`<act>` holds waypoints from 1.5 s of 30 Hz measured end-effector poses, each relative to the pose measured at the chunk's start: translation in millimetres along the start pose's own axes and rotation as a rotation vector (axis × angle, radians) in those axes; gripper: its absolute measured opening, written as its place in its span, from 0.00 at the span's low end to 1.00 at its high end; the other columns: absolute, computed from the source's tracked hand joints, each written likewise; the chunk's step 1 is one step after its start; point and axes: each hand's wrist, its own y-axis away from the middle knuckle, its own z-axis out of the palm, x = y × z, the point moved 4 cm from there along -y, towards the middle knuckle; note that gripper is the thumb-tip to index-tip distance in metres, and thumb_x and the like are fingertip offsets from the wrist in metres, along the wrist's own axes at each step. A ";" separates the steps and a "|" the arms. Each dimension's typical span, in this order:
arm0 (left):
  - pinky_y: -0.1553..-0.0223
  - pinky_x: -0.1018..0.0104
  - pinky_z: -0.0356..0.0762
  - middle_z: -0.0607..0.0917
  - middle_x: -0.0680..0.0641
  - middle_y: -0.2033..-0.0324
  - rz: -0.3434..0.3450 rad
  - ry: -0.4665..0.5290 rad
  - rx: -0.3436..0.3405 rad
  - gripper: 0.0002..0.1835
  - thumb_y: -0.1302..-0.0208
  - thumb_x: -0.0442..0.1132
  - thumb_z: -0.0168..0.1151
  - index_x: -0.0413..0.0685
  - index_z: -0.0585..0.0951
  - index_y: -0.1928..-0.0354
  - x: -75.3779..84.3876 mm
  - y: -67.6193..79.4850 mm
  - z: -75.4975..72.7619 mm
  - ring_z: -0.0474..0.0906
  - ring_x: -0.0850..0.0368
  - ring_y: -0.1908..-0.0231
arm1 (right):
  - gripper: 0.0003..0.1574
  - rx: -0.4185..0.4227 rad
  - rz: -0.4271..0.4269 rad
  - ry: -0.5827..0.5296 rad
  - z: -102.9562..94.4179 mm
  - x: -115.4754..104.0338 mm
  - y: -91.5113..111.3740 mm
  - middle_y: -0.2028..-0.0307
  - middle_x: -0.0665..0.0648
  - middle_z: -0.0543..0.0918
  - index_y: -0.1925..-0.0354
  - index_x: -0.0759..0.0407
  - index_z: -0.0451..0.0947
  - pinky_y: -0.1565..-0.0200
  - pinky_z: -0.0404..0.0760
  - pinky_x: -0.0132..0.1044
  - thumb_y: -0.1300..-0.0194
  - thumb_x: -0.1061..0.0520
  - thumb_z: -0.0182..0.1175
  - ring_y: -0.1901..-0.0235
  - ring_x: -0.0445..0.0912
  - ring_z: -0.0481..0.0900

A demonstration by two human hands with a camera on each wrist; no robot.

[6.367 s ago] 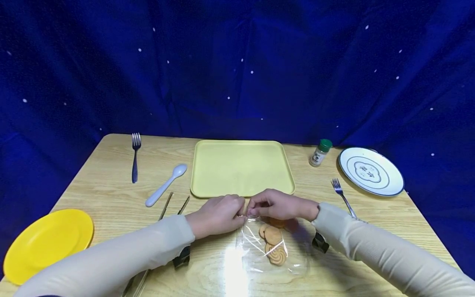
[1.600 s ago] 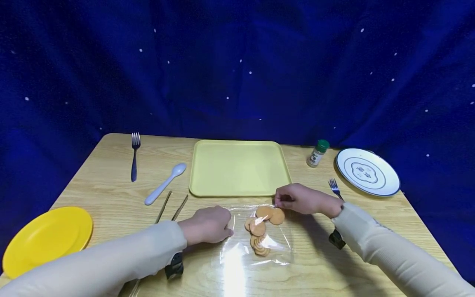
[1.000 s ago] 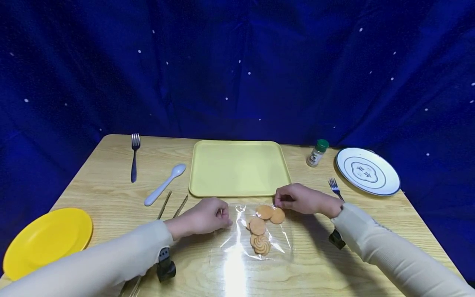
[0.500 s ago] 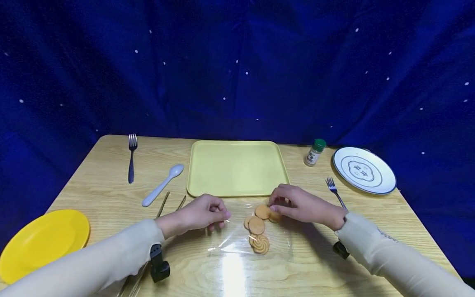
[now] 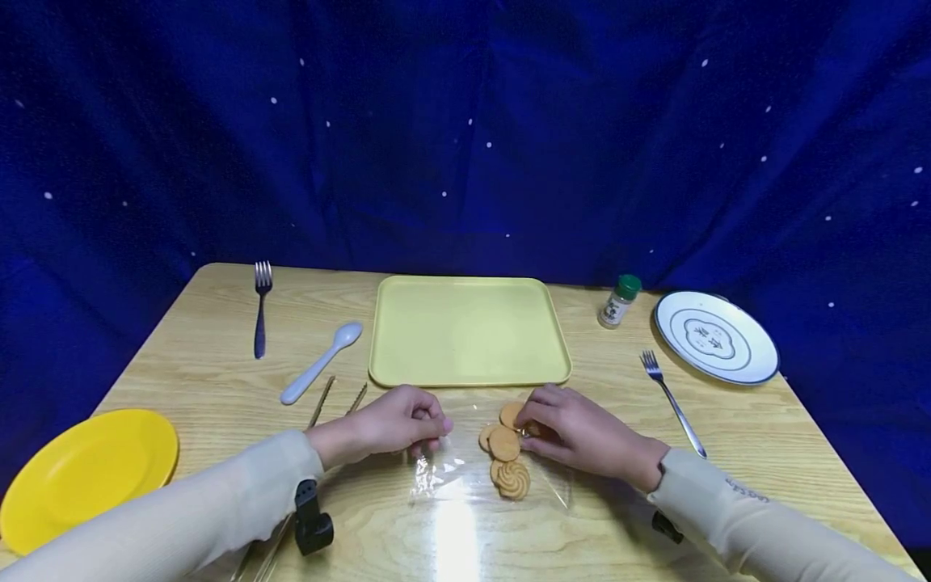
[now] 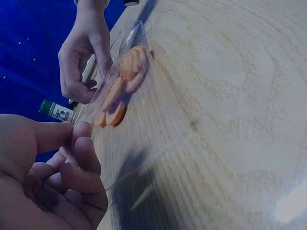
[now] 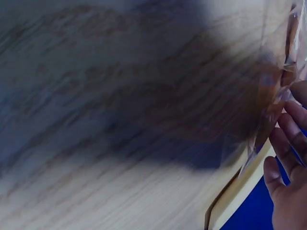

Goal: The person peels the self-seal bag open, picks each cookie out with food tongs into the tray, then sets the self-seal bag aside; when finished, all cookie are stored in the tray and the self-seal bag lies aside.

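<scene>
A clear plastic bag (image 5: 454, 467) with several round cookies (image 5: 504, 444) in it lies in front of the tray; one cookie shows a swirl pattern. My left hand (image 5: 402, 420) pinches the bag's left edge between thumb and forefinger, as the left wrist view also shows. At the bag's far right part, my right hand (image 5: 582, 428) has thumb and fingers bent onto the plastic over the cookies, pinching it and hiding some of them. In the right wrist view, crinkled plastic stands at the fingertips (image 7: 283, 108).
A pale yellow tray (image 5: 469, 331) lies behind the bag. To the left are metal tongs (image 5: 320, 404), a white spoon (image 5: 320, 364), a fork (image 5: 261, 315) and a yellow plate (image 5: 87, 477). At right are a green-capped shaker (image 5: 618, 303), another fork (image 5: 676, 404) and a white plate (image 5: 716, 338).
The hands were together at the bag's far edge, then spread apart as the bag shifted left. The left hand has turned thumb-up; the right hand has moved from the far corner onto the cookies.
</scene>
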 end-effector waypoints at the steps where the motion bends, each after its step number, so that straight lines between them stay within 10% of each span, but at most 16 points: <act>1: 0.77 0.70 0.68 0.82 0.47 0.77 -0.001 0.000 -0.001 0.12 0.31 0.40 0.57 0.34 0.77 0.66 -0.1 0.2 0.0 0.72 0.60 0.81 | 0.10 0.004 0.000 0.001 0.8 -0.2 -0.1 0.60 0.41 0.78 0.56 0.44 0.79 0.55 0.76 0.34 0.35 0.46 0.62 0.60 0.34 0.73; 13: 0.76 0.69 0.72 0.81 0.49 0.78 0.016 0.012 -0.027 0.13 0.31 0.40 0.58 0.36 0.76 0.68 -3.5 0.5 0.5 0.73 0.60 0.80 | 0.02 -0.015 -0.069 0.053 3.0 -3.4 -3.0 0.62 0.40 0.76 0.61 0.43 0.79 0.52 0.76 0.36 0.34 0.52 0.62 0.59 0.34 0.73; 30: 0.81 0.72 0.64 0.81 0.50 0.75 -0.021 0.093 -0.047 0.14 0.30 0.43 0.57 0.35 0.77 0.60 5.7 0.0 -2.1 0.70 0.62 0.79 | 0.28 0.005 0.019 -0.065 -14.0 0.0 1.3 0.51 0.41 0.76 0.45 0.44 0.77 0.50 0.76 0.34 0.40 0.36 0.64 0.53 0.35 0.72; 45: 0.80 0.72 0.64 0.81 0.50 0.75 -0.034 0.063 -0.030 0.14 0.31 0.44 0.57 0.37 0.77 0.62 5.1 5.8 -5.3 0.70 0.61 0.79 | 0.01 0.109 -0.087 0.060 -1.2 -5.3 -6.7 0.65 0.38 0.78 0.63 0.44 0.81 0.55 0.71 0.34 0.34 0.51 0.62 0.61 0.34 0.73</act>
